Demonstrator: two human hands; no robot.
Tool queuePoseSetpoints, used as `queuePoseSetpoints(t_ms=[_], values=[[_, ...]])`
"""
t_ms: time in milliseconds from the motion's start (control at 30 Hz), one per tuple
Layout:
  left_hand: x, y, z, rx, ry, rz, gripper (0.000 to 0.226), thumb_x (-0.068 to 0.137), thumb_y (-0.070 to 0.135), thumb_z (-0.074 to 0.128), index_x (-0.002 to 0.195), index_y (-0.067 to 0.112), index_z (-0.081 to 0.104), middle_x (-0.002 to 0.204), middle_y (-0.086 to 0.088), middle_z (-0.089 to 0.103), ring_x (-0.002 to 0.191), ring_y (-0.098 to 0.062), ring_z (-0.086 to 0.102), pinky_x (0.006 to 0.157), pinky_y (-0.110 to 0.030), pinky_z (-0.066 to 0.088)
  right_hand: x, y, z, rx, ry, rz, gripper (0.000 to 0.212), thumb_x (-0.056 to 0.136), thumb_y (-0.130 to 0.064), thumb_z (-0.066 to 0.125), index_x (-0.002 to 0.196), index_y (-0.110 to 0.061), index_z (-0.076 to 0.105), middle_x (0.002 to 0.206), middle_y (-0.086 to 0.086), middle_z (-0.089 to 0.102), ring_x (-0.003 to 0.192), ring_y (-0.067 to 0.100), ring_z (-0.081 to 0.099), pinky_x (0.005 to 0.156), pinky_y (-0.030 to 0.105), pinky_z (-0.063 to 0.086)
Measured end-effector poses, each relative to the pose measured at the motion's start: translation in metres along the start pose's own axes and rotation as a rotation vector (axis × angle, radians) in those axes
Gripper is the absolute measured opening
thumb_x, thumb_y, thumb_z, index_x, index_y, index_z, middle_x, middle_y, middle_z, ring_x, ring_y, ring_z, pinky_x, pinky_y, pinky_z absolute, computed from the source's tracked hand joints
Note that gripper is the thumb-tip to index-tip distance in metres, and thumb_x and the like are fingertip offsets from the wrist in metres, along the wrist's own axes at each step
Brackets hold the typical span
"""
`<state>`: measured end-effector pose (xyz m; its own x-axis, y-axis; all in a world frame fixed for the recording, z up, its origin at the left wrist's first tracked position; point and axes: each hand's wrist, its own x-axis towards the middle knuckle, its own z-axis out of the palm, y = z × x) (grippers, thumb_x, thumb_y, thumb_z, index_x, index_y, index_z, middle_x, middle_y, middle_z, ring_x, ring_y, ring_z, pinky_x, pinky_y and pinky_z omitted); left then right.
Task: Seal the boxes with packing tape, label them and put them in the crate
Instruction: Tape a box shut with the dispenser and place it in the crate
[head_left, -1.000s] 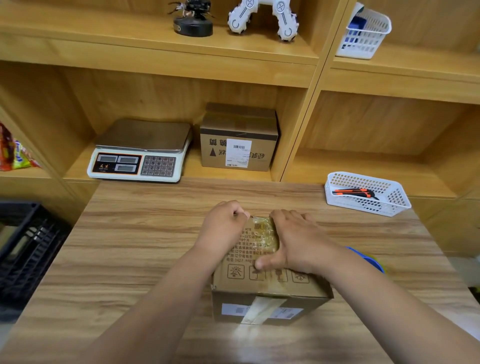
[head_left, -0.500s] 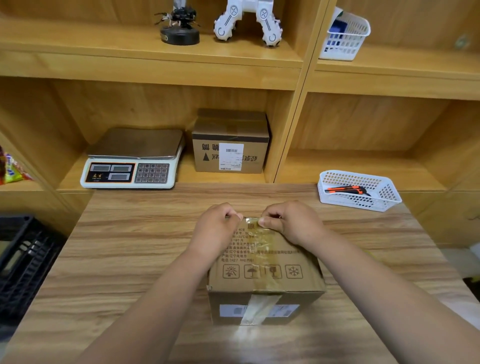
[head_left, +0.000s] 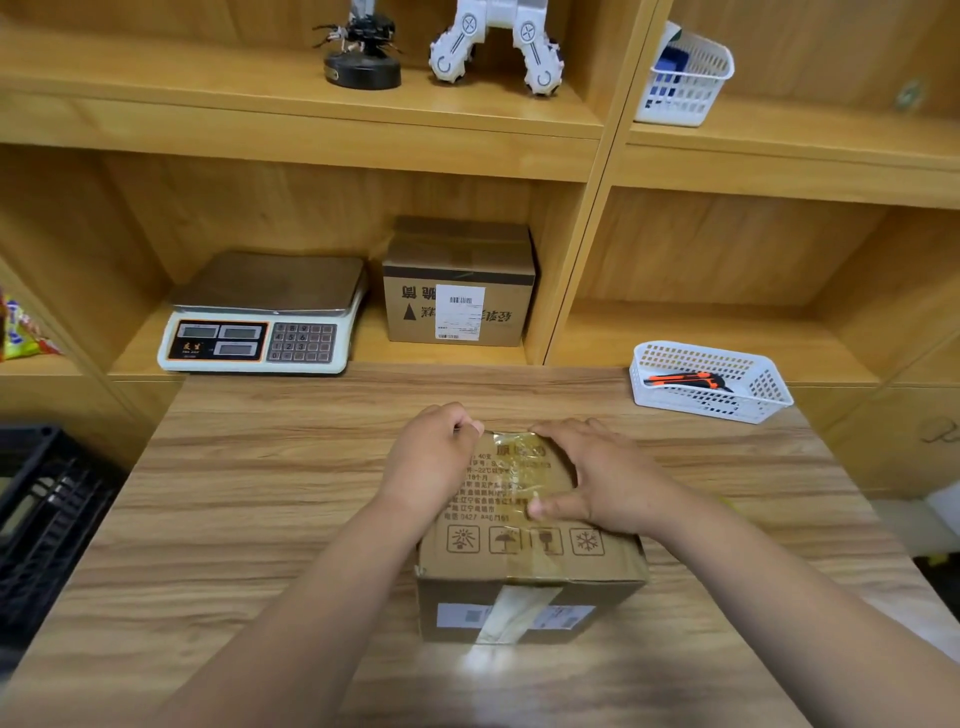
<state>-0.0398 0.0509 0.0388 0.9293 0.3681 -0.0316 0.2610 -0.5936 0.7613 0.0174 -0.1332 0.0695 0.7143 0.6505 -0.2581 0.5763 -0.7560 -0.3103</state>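
Box (head_left: 535, 566) sits on table (head_left: 249, 499), near front. Left hand (head_left: 431, 460) grip pinches tape (head_left: 519, 486) end at far box edge. Right hand (head_left: 605, 480) grip wide, flat on tape. Risk: tape wrinkles or sticks crooked if pulled sideways.

— Where are the hands?
— The left hand (head_left: 434, 460) pinches the clear packing tape (head_left: 519, 480) at the far edge of the brown cardboard box (head_left: 613, 558); the right hand (head_left: 602, 480) presses flat on the tape.

A brown cardboard box (head_left: 587, 543) is sitting at lower centre. A strip of clear tape (head_left: 511, 613) is running over its top and front.
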Motion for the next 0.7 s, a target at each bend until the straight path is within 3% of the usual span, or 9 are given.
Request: queuePoseSetpoints(t_ms=[100,167,233,300,400,633,700], values=[[-0.004,0.001,0.000,0.084,0.031,0.066,0.021,0.096,0.023,0.042,0.089,0.020,0.061,0.097,0.004,0.058,0.089,-0.014,0.051,0.070,-0.026,0.034,0.013,0.003,0.005,0.140,0.143,0.037,0.046,0.078,-0.057,0.064,0.117,-0.034,0.055,0.105,-0.009,0.059,0.104,0.015,0.053,0.073,0.026,0.036],[-0.010,0.004,-0.003,0.236,0.050,0.183,0.026,0.096,0.033,0.041,0.103,0.022,0.062,0.105,0.006,0.058,0.104,-0.014,0.046,0.080,-0.024,0.030,0.021,0.004,0.008,0.173,0.199,0.076,0.029,0.081,-0.057,0.061,0.100,-0.035,0.059,0.088,-0.010,0.060,0.088,0.015,0.055,0.064,0.027,0.034],[-0.019,0.007,-0.008,0.399,-0.070,0.340,0.048,0.091,0.056,0.038,0.129,0.028,0.049,0.127,0.009,0.049,0.123,-0.013,0.034,0.100,-0.030,0.027,0.026,0.003,0.010,0.188,0.228,0.097,0.018,0.084,-0.054,0.059,0.087,-0.036,0.057,0.082,-0.010,0.059,0.081,0.015,0.053,0.063,0.028,0.034],[-0.029,0.010,-0.012,0.510,-0.269,0.427,0.081,0.081,0.074,0.035,0.147,0.031,0.018,0.151,0.012,0.022,0.139,-0.010,0.010,0.114,-0.035,0.009,0.028,0.002,0.010,0.186,0.241,0.099,0.018,0.085,-0.054,0.057,0.083,-0.036,0.056,0.082,-0.009,0.060,0.081,0.015,0.053,0.064,0.029,0.038],[-0.034,0.008,-0.011,0.681,-0.361,0.482,0.108,0.071,0.084,0.034,0.149,0.025,-0.010,0.156,0.009,-0.016,0.142,-0.006,-0.017,0.116,-0.035,-0.013,0.028,0.007,0.011,0.189,0.282,0.092,0.022,0.085,-0.055,0.055,0.083,-0.034,0.059,0.085,-0.007,0.064,0.082,0.016,0.056,0.070,0.033,0.046],[-0.035,0.006,-0.013,0.744,-0.446,0.490,0.118,0.066,0.088,0.036,0.147,0.021,-0.018,0.150,0.007,-0.030,0.136,-0.006,-0.031,0.114,-0.037,-0.019,0.023,0.003,0.016,0.167,0.325,0.078,0.022,0.090,-0.051,0.051,0.089,-0.033,0.062,0.080,-0.009,0.061,0.085,0.019,0.058,0.071,0.035,0.048],[-0.036,0.007,-0.014,0.741,-0.469,0.496,0.122,0.063,0.089,0.038,0.147,0.020,-0.018,0.149,0.007,-0.030,0.136,-0.007,-0.031,0.113,-0.036,-0.020,0.018,0.004,0.015,0.090,0.337,0.025,0.028,0.090,-0.052,0.050,0.101,-0.031,0.063,0.094,-0.007,0.065,0.095,0.020,0.058,0.077,0.034,0.046]])
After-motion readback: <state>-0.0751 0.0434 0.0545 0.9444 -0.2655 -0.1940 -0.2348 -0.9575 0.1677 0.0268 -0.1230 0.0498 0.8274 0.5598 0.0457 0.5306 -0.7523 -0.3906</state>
